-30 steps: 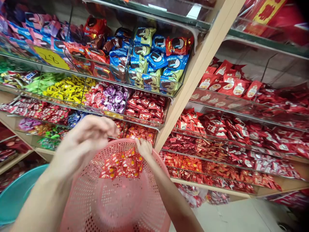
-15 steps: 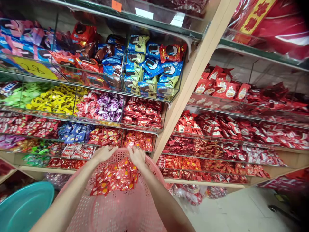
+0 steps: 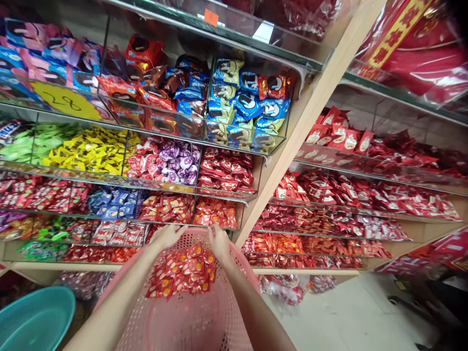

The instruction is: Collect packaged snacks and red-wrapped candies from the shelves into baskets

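Down from its blurred spot in mid-air a second ago, the left hand (image 3: pixel 168 237) now meets the far rim of the pink basket (image 3: pixel 186 317). Tall shelving (image 3: pixel 292 141) packed with wrapped sweets spans the view from nine o'clock through twelve to three. Below it, toward seven o'clock, stands the pink basket, its holed wall tilted so the inside shows. A teal basin (image 3: pixel 32 317) sits at eight o'clock. Both hands are closed over the rim, the left at about eleven o'clock on it and the right hand (image 3: pixel 219 241) at about one, with whatever fingers lie beyond the edge hidden. Red packets (image 3: pixel 183 270) with yellow-orange dots lie heaped inside, toward the basket's twelve o'clock side, just below the hands.
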Tool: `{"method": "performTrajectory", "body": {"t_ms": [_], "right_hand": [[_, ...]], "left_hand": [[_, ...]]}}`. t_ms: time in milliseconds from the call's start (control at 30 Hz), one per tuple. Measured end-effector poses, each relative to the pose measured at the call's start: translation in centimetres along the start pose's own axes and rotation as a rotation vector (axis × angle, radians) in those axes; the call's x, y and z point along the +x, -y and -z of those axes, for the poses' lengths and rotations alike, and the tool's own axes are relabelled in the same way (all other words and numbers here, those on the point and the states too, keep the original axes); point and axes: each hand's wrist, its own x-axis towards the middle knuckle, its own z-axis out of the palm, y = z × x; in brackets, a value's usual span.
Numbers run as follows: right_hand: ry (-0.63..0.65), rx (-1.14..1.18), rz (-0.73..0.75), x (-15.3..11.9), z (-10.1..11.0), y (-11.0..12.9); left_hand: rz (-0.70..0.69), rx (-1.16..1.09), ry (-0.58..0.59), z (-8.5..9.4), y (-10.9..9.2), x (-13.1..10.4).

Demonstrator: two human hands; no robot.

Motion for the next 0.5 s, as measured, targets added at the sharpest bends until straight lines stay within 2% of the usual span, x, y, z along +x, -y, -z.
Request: {"method": "performTrajectory", "body": {"t_ms": [167, 233, 367, 500], "right_hand": [[-0.2, 0.116, 0.016, 1.1, 0.2, -0.2], [-0.236, 0.137, 0.028, 1.5, 0.1, -0.4], [-0.173, 0.13, -0.002, 2.6, 0.2, -0.7], [-0.07, -0.014, -0.014, 5.6, 0.2, -0.4]], "left_hand": [[-0.07, 0.021, -0.076, 0.1, 0.1, 1.0], [-0.073, 0.008, -0.094, -0.2, 0.2, 1.4], [-0.094, -0.008, -0.079, -0.4, 0.1, 1.8], [-0.102, -0.006, -0.095, -0.4, -0.3, 1.9]]}}
